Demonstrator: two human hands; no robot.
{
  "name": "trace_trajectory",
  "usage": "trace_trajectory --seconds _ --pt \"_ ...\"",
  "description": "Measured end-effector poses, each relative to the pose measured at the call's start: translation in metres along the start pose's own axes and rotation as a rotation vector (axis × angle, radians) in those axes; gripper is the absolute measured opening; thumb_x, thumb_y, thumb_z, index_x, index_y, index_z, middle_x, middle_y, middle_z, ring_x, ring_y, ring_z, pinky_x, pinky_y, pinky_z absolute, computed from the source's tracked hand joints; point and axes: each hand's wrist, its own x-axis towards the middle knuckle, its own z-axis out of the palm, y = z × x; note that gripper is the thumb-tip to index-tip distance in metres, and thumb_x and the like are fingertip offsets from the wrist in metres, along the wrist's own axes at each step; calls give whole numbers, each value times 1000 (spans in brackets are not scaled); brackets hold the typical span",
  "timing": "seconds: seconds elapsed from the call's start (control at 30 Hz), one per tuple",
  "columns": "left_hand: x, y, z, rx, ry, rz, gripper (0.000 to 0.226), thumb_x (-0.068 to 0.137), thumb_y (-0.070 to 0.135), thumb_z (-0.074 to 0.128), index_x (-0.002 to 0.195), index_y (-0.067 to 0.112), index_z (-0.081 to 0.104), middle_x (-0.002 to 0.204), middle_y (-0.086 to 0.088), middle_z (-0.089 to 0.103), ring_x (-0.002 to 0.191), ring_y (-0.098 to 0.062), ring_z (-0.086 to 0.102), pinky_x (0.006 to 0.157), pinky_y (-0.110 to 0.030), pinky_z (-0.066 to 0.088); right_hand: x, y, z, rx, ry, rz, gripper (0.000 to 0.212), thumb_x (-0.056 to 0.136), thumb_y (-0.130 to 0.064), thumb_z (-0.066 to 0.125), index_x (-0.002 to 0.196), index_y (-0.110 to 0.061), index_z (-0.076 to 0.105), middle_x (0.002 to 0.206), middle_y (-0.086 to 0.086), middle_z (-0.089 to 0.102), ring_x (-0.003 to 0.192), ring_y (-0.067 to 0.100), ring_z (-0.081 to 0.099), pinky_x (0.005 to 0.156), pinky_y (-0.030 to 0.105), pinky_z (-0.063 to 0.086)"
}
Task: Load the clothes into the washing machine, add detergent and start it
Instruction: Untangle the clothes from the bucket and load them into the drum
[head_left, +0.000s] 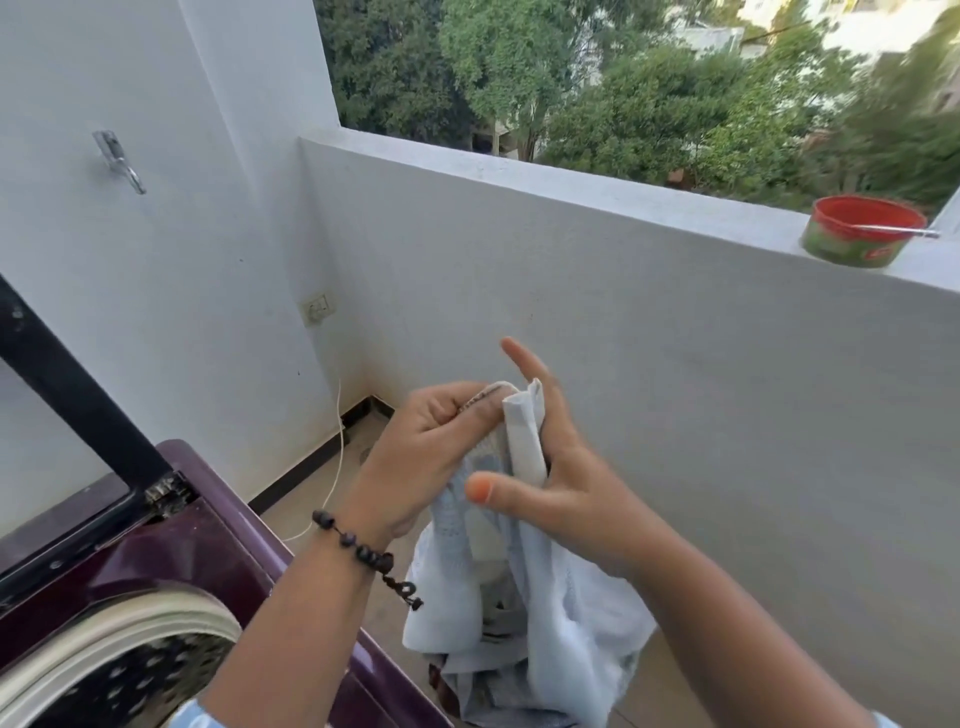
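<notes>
A pale blue garment (566, 613) hangs in front of me, held up by both hands. My left hand (421, 447), with a dark bead bracelet on its wrist, pinches the top edge of the cloth. My right hand (545, 467) grips a folded white part of the garment, its index finger sticking up and its thumb pressed on the fabric. The purple top-loading washing machine (208, 540) stands at the lower left with its lid (57, 395) raised and its drum (140, 670) open. More clothes (488, 686) lie below the hanging garment.
A white parapet wall (623, 322) runs across in front, with a red and green tin (862, 231) holding a stick on its ledge at the right. A wall socket (318, 307) with a white cord sits in the corner. Trees lie beyond.
</notes>
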Motion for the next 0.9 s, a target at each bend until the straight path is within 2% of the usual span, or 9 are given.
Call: trace_trajectory --seconds 0.07,0.17,0.27,0.4,0.5,0.6,0.77,0.83,0.9 --pt "-5 -1 -9 -42 17 -17 27 90 21 58 100 2 74 89 -16 73 76 -21 69 65 -26 58 4 10 -5 -78 60 65 84 83 -22 76 147 -41 26 124 -11 60 114 8 62 97 35 53" --pt "-10 -8 -24 3 -15 6 15 85 17 74 100 18 75 95 -8 73 83 -17 68 72 -25 57 11 8 -9 -36 155 51 23 90 -17 67 111 -8 65 103 9 71 94 22 69 88 45 56" --pt "-13 -23 -35 71 -110 -115 34 75 11 81 105 19 67 101 -4 73 92 -20 71 77 -33 60 15 -8 -12 69 206 0 31 91 -21 61 99 9 61 96 29 66 91 44 65 83 56 53" --pt "-20 -59 -43 293 -106 -218 33 75 29 82 104 19 70 104 -1 75 96 -22 72 85 -44 59 20 -33 -21 158 308 -120 18 88 -26 63 73 -17 69 74 3 62 74 19 60 69 36 51" --pt "-25 -85 -59 355 -13 -250 53 69 53 80 97 9 72 97 -16 72 91 -38 68 81 -55 53 17 -54 -29 234 370 -208 24 88 -28 63 65 -26 71 68 -8 62 71 10 58 68 27 50" --pt "-31 -103 -76 362 43 -266 44 69 61 78 81 19 71 85 -13 70 81 -27 63 76 -42 50 12 -67 -38 410 469 -260 25 82 -30 62 58 -26 69 60 -12 61 61 5 60 64 24 54" --pt "-25 -83 -67 248 108 -143 19 92 25 56 91 11 68 79 9 69 74 -3 62 68 -18 49 12 -49 -44 655 486 -237 25 80 -39 60 91 -19 71 95 3 73 91 20 70 84 40 58" --pt "-16 -63 -54 252 63 -50 20 95 29 59 97 13 72 87 5 72 81 -8 64 71 -21 51 15 -29 -36 526 472 -163 29 84 -42 56 100 -27 75 110 -1 73 104 16 68 92 37 55" --pt "-9 -38 -35 254 -11 37 19 94 29 60 99 17 74 93 -5 72 88 -14 64 77 -27 51 16 -10 -19 310 260 -159 34 91 -40 52 123 -42 62 132 -7 63 125 13 57 108 36 43"
